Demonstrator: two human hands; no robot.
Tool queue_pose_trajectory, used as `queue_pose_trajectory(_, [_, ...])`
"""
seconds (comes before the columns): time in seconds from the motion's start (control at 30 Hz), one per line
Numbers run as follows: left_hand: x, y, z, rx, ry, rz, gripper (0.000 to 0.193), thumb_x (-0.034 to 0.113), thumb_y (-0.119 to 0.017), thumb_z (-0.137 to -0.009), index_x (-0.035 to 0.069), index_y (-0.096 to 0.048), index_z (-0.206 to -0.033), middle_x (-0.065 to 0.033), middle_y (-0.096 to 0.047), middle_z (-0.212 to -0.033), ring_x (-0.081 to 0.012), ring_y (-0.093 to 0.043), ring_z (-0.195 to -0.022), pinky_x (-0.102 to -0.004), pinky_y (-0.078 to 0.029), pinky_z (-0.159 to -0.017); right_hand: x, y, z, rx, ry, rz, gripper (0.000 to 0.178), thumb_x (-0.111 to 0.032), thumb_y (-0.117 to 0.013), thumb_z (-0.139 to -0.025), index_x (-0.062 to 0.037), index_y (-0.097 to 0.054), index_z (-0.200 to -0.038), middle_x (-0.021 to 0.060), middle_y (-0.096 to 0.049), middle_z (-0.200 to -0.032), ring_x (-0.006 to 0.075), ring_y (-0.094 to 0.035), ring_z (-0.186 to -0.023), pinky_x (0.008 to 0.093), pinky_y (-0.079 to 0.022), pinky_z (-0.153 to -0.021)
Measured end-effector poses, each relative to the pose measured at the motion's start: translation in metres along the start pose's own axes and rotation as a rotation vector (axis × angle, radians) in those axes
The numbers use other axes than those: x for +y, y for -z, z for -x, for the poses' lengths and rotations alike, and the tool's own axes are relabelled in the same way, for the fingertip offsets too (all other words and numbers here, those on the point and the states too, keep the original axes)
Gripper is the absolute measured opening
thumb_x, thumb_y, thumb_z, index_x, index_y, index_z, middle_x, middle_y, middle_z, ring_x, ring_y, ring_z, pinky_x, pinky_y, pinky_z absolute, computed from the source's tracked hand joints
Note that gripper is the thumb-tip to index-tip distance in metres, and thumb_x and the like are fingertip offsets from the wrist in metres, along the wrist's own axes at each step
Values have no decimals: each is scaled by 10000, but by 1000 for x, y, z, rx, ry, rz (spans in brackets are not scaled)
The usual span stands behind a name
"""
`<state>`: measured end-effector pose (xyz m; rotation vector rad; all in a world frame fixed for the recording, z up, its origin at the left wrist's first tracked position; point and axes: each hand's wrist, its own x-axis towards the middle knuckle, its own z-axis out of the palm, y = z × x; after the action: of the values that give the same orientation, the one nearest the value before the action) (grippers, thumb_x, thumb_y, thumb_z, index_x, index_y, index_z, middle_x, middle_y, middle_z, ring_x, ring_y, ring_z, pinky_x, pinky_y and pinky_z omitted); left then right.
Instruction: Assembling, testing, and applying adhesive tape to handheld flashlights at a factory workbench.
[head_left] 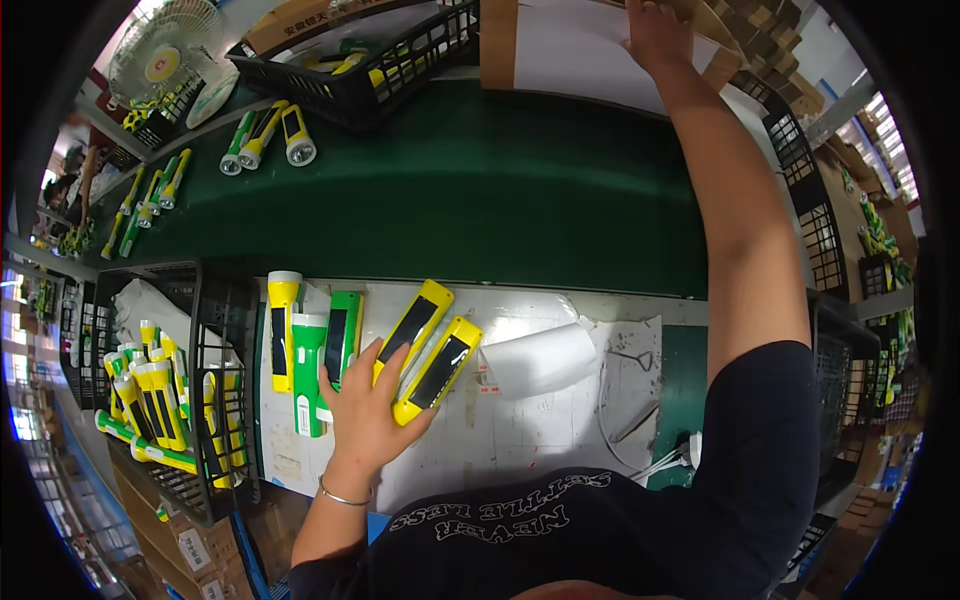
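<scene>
My left hand [368, 415] is over the pale work surface. Its thumb and fingers hold a yellow flashlight [438, 372] with a dark panel, tilted up to the right. A second yellow flashlight [415, 325] lies close along it, partly under my fingers. The other fingers spread toward a green flashlight [345, 330] with a dark panel. Left of these lie another green flashlight [309, 375] and a yellow one with a white head [284, 320]. My right hand [660, 38] reaches far forward to a cardboard box [590, 55] with a white side; its fingertips are cut off.
A black crate [205, 330] full of flashlights stands at the left. Another black crate [375, 100] sits at the back. Several flashlights [262, 135] lie on the green bench [450, 200]. A curled white sheet [545, 360] and white cables [675, 460] are right of my left hand.
</scene>
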<state>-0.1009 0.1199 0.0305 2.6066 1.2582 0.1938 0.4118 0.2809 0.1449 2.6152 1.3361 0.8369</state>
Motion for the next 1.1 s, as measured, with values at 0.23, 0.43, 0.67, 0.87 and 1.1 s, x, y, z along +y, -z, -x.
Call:
queue_pose_trajectory(0.23, [0, 7, -3, -28, 37, 38, 751, 379, -774, -587, 171, -497, -1253, -126, -431, -1286, -289, -440, -1165, -646, -121, -993, -16, 8, -23, 212, -51, -124, 208, -110, -612, -791, -94, -513, -973, 114, -539, -1027, 287, -500, -1068, 379, -489, -838])
queue_pose_trajectory(0.43, [0, 8, -7, -39, 39, 48, 773, 365, -799, -561, 186, -496, -1249, -118, -435, -1282, -286, -463, -1143, -648, -135, -986, -18, -20, -49, 226, -96, -145, 312, -183, -659, -764, -116, -496, -1021, 130, -493, -1106, 283, -466, -1111, 383, -476, -890])
queue_pose_trajectory(0.67, [3, 10, -2, -43, 49, 69, 763, 363, -810, -551, 199, -509, -1233, -131, -426, -1279, -307, -451, -1153, -654, -143, -981, 7, -83, -42, 397, -161, -43, 816, -227, -662, -795, -376, -153, -1415, 61, -247, -1451, 329, -342, -1260, 474, -450, -904])
queue_pose_trajectory(0.87, [10, 17, 7, -155, 21, 47, 852, 307, -876, -418, 197, -527, -1188, -153, -313, -1361, -385, -257, -1296, -646, -147, -1006, -1, -72, 38, 441, -70, -367, 830, -322, -687, -777, -297, -183, -1435, 162, -231, -1444, 375, -340, -1250, 475, -375, -990])
queue_pose_trajectory(1.1, [-5, 11, 29, 115, 84, -93, 448, 110, -695, -559, 103, -600, -997, -151, -376, -1328, -351, -292, -1284, -596, -145, -1024, -38, 58, 215, 186, 500, -934, 697, -209, -687, -755, -156, -363, -1370, 154, -358, -1387, 358, -368, -1235, 419, -341, -1013])
